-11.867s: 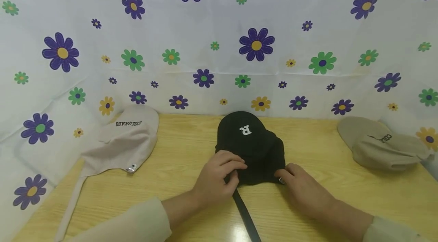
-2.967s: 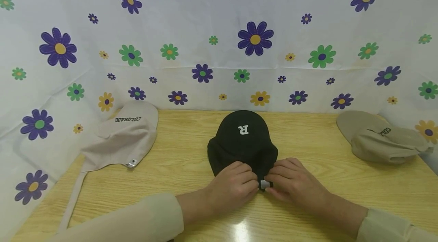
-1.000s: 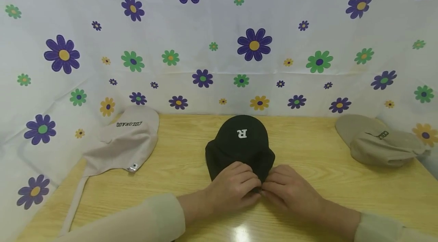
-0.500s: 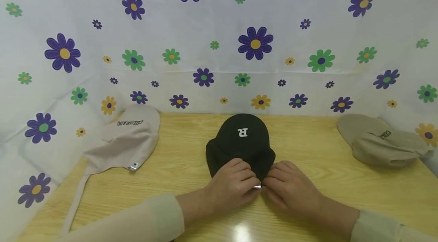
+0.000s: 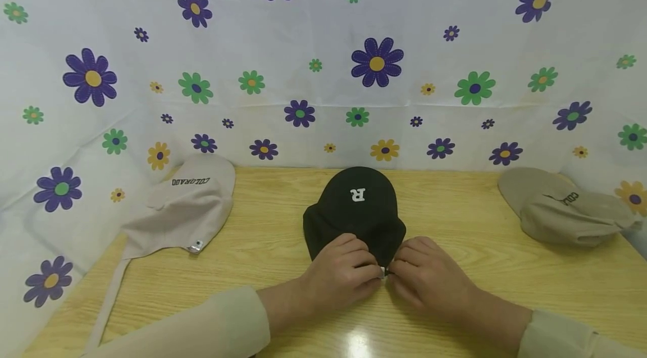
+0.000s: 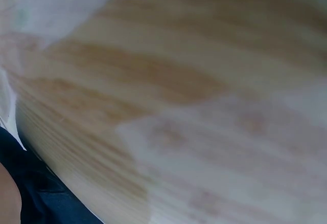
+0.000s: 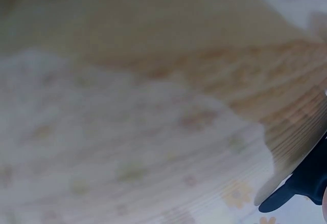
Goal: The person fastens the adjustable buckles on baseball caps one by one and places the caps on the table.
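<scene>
A black cap (image 5: 360, 206) with a white R lies mid-table in the head view, its brim toward the back. At its near edge my left hand (image 5: 343, 271) pinches the strap end beside a small silver buckle (image 5: 382, 272). From the other side my right hand (image 5: 432, 273) pinches the dark strap close to that buckle. The fingertips of both hands almost meet, and they hide most of the strap. Neither wrist view shows the cap; both are mostly blurred table surface.
On the left lies a pale cap (image 5: 189, 206) marked COLORADO, its strap (image 5: 107, 307) hanging loose toward the front. A khaki cap (image 5: 566, 212) sits at the right. Behind the wooden table (image 5: 273, 206) hangs a flower-print cloth (image 5: 323, 26).
The strap, earlier loose toward the front, is now drawn in at the buckle between both hands. The cap has straightened. Over the last second the fingers shifted slightly, uncovering the buckle.
</scene>
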Demonstrator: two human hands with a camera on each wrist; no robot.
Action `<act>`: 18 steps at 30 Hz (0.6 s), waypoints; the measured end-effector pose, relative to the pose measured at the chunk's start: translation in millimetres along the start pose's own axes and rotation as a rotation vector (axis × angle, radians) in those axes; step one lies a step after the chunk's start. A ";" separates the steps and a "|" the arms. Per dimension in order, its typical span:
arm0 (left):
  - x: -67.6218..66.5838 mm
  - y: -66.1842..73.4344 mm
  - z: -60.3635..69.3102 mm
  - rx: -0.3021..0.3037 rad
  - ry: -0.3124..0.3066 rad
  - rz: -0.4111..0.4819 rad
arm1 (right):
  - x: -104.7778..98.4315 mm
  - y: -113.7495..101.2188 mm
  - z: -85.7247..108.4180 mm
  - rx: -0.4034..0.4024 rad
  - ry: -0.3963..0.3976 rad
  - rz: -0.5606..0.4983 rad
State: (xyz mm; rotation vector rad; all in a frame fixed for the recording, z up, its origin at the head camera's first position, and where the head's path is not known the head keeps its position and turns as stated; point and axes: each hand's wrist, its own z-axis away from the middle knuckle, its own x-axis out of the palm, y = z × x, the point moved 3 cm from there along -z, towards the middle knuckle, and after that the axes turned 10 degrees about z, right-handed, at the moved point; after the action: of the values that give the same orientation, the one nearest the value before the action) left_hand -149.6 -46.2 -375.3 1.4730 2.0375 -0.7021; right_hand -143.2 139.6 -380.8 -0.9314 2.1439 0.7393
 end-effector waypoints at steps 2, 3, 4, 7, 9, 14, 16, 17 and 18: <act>-0.3 0.1 -0.3 0.006 0.000 -0.002 | 0.1 0.2 0.3 0.001 -0.002 0.005; -0.3 0.1 -0.5 0.006 -0.001 -0.003 | 0.1 0.2 0.5 0.000 0.000 0.007; -0.4 0.1 -0.8 0.008 -0.001 -0.004 | 0.1 0.2 0.7 0.000 0.001 0.009; -0.5 0.1 -1.1 0.011 -0.001 -0.010 | -0.2 0.5 1.0 0.004 0.000 0.022; -0.5 -0.1 -1.3 0.009 -0.002 -0.011 | -0.3 0.5 1.1 0.001 0.007 0.030; -0.8 -0.1 -1.1 0.001 -0.009 -0.010 | -0.5 0.7 0.8 0.009 0.018 0.044; -1.0 -0.1 -1.0 -0.002 -0.012 -0.010 | -0.3 0.9 0.7 0.018 0.015 0.048; -1.1 -0.1 -1.0 -0.003 -0.012 -0.011 | -0.2 0.9 0.7 0.022 0.016 0.049; -1.2 0.0 -0.9 -0.004 -0.013 -0.012 | -0.2 1.0 0.5 0.026 0.014 0.050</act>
State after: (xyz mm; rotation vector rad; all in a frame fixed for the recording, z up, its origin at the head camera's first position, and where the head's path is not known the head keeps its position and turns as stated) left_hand -149.4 -46.4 -373.8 1.4517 2.0389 -0.7104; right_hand -143.8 140.6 -380.7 -0.8745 2.1909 0.7290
